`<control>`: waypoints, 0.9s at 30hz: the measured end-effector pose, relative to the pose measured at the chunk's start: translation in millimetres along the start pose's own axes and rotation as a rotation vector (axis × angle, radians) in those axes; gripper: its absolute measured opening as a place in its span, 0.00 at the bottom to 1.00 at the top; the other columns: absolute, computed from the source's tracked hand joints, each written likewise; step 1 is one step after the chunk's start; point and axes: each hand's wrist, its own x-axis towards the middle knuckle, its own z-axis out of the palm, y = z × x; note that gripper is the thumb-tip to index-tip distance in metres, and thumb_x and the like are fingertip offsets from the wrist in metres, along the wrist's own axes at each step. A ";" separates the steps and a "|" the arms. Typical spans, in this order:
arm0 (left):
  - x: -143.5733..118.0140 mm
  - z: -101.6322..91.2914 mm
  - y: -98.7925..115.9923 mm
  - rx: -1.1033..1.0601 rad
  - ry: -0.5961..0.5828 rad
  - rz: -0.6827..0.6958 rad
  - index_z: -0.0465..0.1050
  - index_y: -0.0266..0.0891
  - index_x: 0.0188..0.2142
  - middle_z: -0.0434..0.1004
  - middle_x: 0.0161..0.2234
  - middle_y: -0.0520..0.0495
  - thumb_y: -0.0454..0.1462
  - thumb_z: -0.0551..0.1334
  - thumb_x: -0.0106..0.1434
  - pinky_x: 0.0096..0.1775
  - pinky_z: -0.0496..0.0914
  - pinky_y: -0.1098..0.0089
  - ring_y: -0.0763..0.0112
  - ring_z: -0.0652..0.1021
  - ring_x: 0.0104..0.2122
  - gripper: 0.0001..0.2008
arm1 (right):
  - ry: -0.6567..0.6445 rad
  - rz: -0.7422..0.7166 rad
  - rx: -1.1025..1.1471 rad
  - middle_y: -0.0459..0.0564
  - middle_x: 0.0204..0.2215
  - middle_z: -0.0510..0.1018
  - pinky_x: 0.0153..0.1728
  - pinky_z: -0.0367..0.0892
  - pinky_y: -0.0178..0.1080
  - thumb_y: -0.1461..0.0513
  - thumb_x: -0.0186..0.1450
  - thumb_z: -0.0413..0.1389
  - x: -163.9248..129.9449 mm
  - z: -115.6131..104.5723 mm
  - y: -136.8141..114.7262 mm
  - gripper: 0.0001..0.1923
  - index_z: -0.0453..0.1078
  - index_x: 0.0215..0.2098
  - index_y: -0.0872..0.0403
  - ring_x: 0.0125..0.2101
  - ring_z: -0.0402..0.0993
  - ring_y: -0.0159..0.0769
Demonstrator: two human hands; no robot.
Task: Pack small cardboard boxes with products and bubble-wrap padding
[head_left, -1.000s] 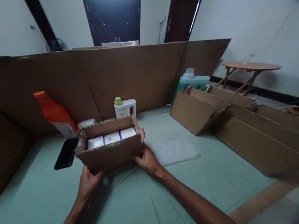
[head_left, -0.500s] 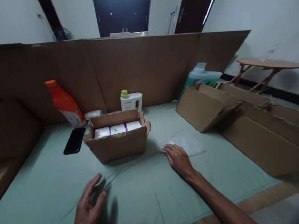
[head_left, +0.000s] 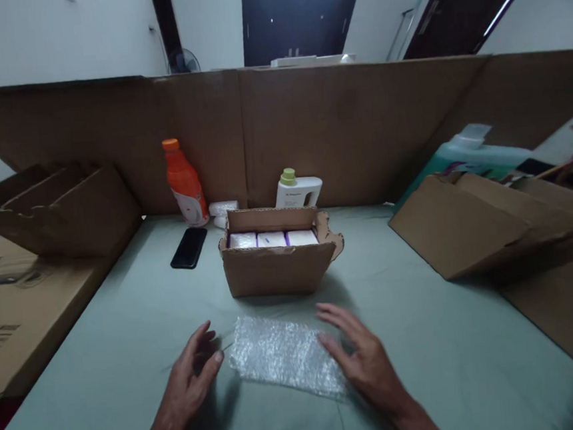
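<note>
A sheet of bubble wrap (head_left: 284,353) lies flat on the green cloth in front of me. My right hand (head_left: 362,357) rests open on its right edge, fingers spread. My left hand (head_left: 193,377) lies open on the cloth just left of the sheet, fingertips near its corner. Behind the sheet stands a small open cardboard box (head_left: 278,266) holding three white packs (head_left: 271,239) side by side.
A black phone (head_left: 189,247), an orange bottle (head_left: 184,183) and a white bottle with a green cap (head_left: 296,189) sit near the cardboard wall (head_left: 358,121). Flattened boxes (head_left: 473,225) lie at right, a green jug (head_left: 467,159) behind them. More cardboard (head_left: 17,299) lies at left.
My hands let go of the box, which now stands on the cloth. The bubble wrap came from the right to lie in front of me, between both hands. The view turned left.
</note>
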 end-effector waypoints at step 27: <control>31.7 31.0 7.6 0.686 -0.180 0.757 0.76 0.41 0.49 0.76 0.50 0.38 0.31 0.59 0.63 0.50 0.72 0.51 0.53 0.73 0.50 0.16 | -0.268 -0.279 -0.157 0.54 0.53 0.80 0.51 0.70 0.52 0.64 0.68 0.54 -22.9 46.6 -4.8 0.13 0.75 0.49 0.52 0.53 0.75 0.47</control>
